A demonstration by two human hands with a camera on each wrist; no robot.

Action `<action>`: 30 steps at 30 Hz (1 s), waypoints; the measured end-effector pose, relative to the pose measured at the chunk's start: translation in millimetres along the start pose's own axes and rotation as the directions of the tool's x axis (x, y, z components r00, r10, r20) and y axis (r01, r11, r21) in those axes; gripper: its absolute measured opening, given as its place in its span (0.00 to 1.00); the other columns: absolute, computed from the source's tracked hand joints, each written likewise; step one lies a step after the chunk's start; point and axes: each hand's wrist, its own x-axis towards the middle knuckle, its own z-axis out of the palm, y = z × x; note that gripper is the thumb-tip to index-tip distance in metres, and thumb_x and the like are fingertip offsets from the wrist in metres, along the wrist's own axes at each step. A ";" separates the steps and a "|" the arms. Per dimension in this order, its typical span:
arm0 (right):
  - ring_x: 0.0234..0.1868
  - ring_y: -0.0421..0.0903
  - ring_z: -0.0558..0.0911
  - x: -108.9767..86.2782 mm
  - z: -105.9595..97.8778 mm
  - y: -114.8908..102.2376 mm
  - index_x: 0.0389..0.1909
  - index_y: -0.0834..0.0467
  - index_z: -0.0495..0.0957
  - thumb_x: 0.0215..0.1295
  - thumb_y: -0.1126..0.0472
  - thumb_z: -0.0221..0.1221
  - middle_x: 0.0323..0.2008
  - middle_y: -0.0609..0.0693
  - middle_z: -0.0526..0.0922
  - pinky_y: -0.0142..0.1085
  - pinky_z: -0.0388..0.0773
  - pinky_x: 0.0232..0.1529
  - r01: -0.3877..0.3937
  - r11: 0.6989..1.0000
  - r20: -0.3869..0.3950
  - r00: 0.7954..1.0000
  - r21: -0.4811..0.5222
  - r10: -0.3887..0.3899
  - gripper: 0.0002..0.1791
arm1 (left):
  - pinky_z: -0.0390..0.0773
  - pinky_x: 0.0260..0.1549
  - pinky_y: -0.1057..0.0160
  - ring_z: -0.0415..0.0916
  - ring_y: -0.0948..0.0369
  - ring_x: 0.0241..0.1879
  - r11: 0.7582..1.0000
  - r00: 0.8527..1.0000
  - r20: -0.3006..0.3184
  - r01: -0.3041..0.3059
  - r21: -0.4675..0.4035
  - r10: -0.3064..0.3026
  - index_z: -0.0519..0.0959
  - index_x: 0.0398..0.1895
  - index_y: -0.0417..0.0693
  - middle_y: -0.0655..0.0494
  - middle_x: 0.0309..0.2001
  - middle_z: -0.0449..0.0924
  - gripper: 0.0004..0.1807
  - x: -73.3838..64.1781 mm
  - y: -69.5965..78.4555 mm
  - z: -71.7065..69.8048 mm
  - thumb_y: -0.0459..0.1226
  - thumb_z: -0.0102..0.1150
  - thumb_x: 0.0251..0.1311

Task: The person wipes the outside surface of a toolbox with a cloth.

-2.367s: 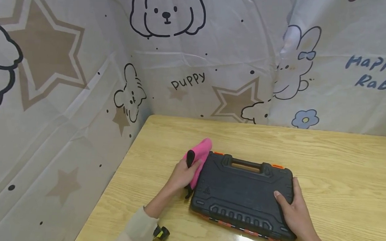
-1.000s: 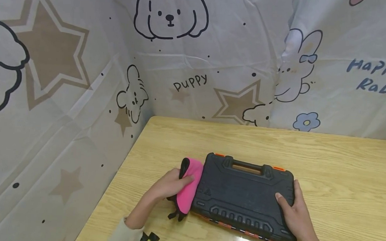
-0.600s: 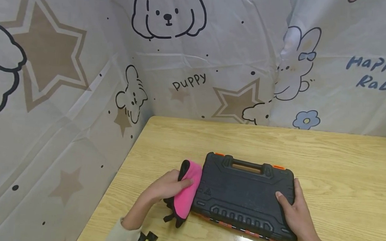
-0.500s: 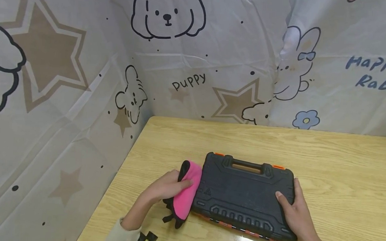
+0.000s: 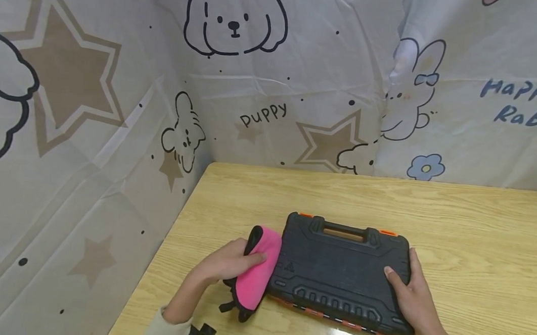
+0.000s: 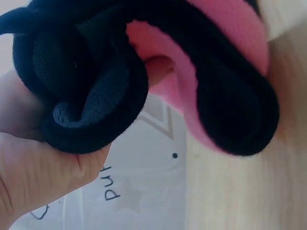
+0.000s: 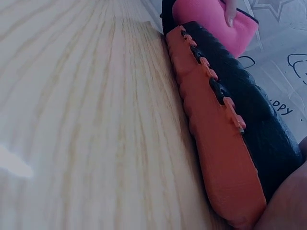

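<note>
My left hand [image 5: 231, 260] grips a bunched pink cloth [image 5: 258, 278] with black edging, thumb on the pink face. The cloth is against the left edge of a closed black tool case [image 5: 336, 267]. Over the case's right edge, my right hand [image 5: 412, 296] holds on with its thumb on top; the other fingers lie along the side, partly hidden. In the left wrist view, the cloth [image 6: 235, 24] folds around dark grey inner layers above my left hand [image 6: 48, 175]. The right wrist view shows the case's orange lower half [image 7: 211, 153] flat on the table.
The wooden table [image 5: 483, 239] meets a patterned fabric backdrop [image 5: 264, 81] at the back and left. A carry handle [image 5: 344, 229] points toward the back, between two orange latches. A small black-and-yellow piece [image 5: 202, 333] is by the left sleeve.
My left hand has brought the cloth from the case's upper left corner down its left side toward me, slightly in the last half second. The case and right hand have stayed put.
</note>
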 end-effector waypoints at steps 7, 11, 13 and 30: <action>0.76 0.59 0.31 -0.4 0.0 0.3 0.76 0.53 0.17 0.78 0.48 0.48 0.77 0.58 0.22 0.56 0.35 0.73 -0.025 1.000 0.008 1.000 -0.003 0.025 0.50 | 0.70 0.23 0.65 0.70 0.63 0.19 0.997 0.998 -0.016 -0.060 -0.046 0.060 0.75 0.27 0.41 0.56 0.19 0.72 0.16 -0.9 10.4 -7.1 0.41 0.55 0.71; 0.76 0.61 0.32 -1.2 -1.4 0.1 0.76 0.53 0.18 0.78 0.47 0.49 0.77 0.59 0.23 0.57 0.37 0.73 -0.024 1.000 0.009 1.000 -0.005 0.024 0.50 | 0.67 0.21 0.65 0.66 0.64 0.18 0.997 0.996 -0.051 -0.075 0.004 0.075 0.73 0.23 0.43 0.59 0.17 0.67 0.18 -0.5 17.1 -7.3 0.43 0.59 0.69; 0.76 0.61 0.32 -0.6 -2.2 -0.1 0.76 0.53 0.18 0.78 0.46 0.49 0.77 0.59 0.23 0.58 0.37 0.73 -0.024 1.000 0.011 1.000 -0.010 0.024 0.51 | 0.65 0.20 0.66 0.63 0.64 0.16 0.996 0.994 -0.066 -0.088 0.031 0.090 0.70 0.20 0.45 0.60 0.15 0.64 0.19 -0.7 20.6 -7.5 0.43 0.61 0.68; 0.76 0.63 0.33 0.7 -4.4 -0.6 0.76 0.55 0.17 0.77 0.46 0.49 0.77 0.61 0.23 0.59 0.39 0.72 -0.008 1.000 0.021 1.000 -0.018 0.008 0.51 | 0.73 0.31 0.63 0.72 0.61 0.25 0.976 0.983 0.008 -0.182 -0.117 0.185 0.78 0.39 0.41 0.54 0.26 0.73 0.13 -3.5 57.5 -1.4 0.44 0.63 0.67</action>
